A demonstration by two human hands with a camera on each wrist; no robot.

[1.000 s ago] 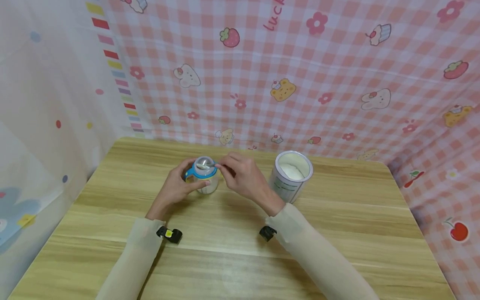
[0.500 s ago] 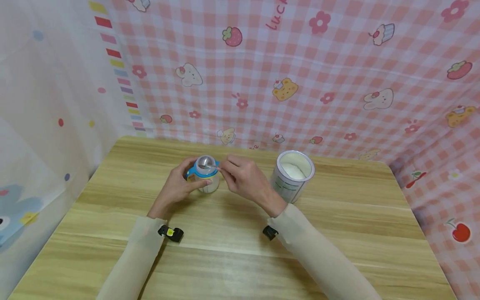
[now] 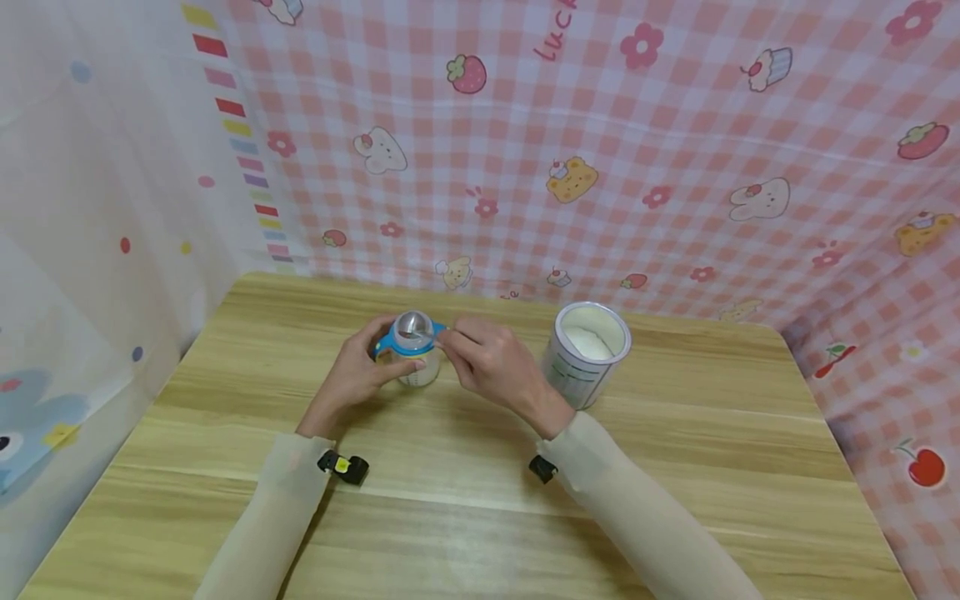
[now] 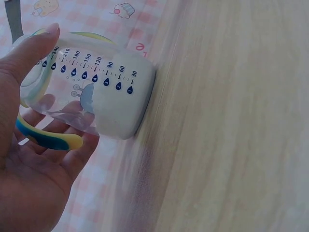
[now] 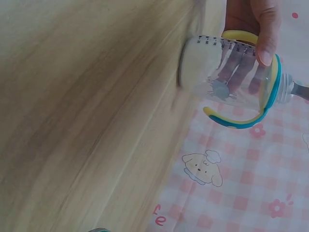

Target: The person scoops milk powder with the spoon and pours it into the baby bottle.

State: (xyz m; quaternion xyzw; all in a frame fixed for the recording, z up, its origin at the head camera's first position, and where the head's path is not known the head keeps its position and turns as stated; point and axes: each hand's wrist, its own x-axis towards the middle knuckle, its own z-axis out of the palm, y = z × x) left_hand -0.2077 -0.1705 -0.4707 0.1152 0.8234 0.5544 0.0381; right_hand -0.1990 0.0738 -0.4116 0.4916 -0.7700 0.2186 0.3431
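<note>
Nearest you, your matte cream sleeves (image 3: 622,500) are reaching in over the smooth, wood-grained table (image 3: 442,533), with black devices (image 3: 343,467) sitting at the cuffs. Your left hand (image 3: 360,362) is gripping the bottle (image 3: 420,372) — thumb in front, fingers wrapping behind — while your right hand (image 3: 487,358) is pinching the handle of a shiny metal spoon (image 5: 300,91). The bottle, a clear rounded cylinder with curved blue-and-yellow handles and white contents filling its lower part, is standing just beside your right fingertips, between your hands. Its long axis is running vertically, base resting on the table, mouth pointing up; the spoon's bowl is sitting at that mouth, its handle pointing toward your right hand. Near your right wrist, an open canister (image 3: 573,377) with a smooth pale wall and lilac rim is holding white powder. Beyond the table, a softly creased pink-checked cloth (image 3: 517,125) is hanging.
</note>
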